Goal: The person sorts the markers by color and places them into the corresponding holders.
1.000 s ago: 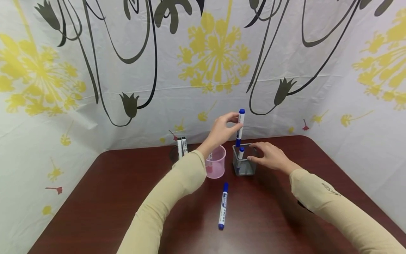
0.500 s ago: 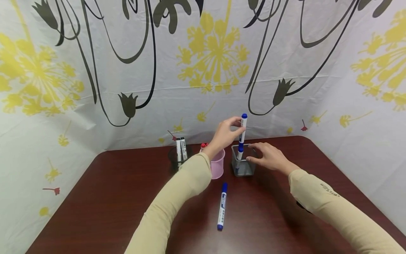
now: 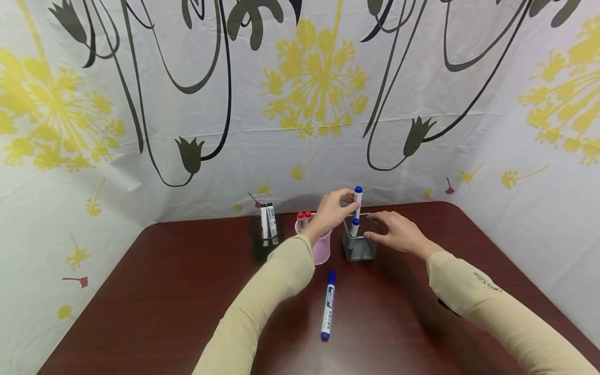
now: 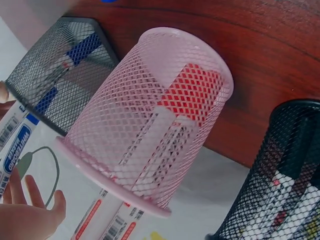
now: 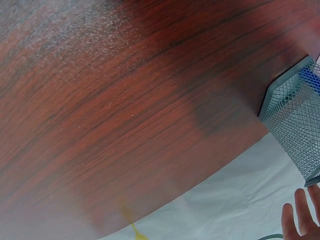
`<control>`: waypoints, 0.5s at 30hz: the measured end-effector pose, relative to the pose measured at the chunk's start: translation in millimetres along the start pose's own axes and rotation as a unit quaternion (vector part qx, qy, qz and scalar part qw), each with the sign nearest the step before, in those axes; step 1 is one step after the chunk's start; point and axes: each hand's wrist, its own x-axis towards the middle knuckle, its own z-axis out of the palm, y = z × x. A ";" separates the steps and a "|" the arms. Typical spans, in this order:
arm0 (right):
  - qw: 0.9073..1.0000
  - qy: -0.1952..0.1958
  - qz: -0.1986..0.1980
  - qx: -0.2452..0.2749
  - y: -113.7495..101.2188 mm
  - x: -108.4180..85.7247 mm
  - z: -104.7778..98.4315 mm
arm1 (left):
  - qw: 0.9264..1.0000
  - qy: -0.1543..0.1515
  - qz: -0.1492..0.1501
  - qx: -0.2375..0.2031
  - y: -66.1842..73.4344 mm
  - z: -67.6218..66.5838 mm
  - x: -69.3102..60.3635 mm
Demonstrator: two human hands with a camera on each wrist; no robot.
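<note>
My left hand (image 3: 332, 212) pinches a blue-capped whiteboard marker (image 3: 358, 198) near its upper part. The marker stands nearly upright, its lower end inside the square grey mesh pen holder (image 3: 361, 250). Another blue-capped marker (image 3: 354, 228) stands in that holder. At the holder's right side, my right hand (image 3: 400, 233) holds the rim, thumb toward the front and fingers toward the back. In the left wrist view, the held marker (image 4: 19, 140) shows its printed label beside the fingers. Only fingertips (image 5: 302, 212) of the right hand show in the right wrist view, by the holder's rim.
A pink mesh cup (image 3: 321, 252) with red-capped markers (image 3: 301, 219) stands left of the grey holder, partly behind the left forearm. Further left is a black mesh cup (image 3: 262, 245) with black-capped markers (image 3: 268, 220). A loose blue marker (image 3: 328, 307) lies on the dark table (image 3: 187, 291).
The left hand has lowered its marker from above the grey holder down into it. The right hand stays at the holder's rim.
</note>
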 end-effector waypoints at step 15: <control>1.000 0.004 -0.009 0.001 -0.2 0.3 0.1 | 0.998 -0.039 -0.026 0.034 -14.2 8.3 -9.8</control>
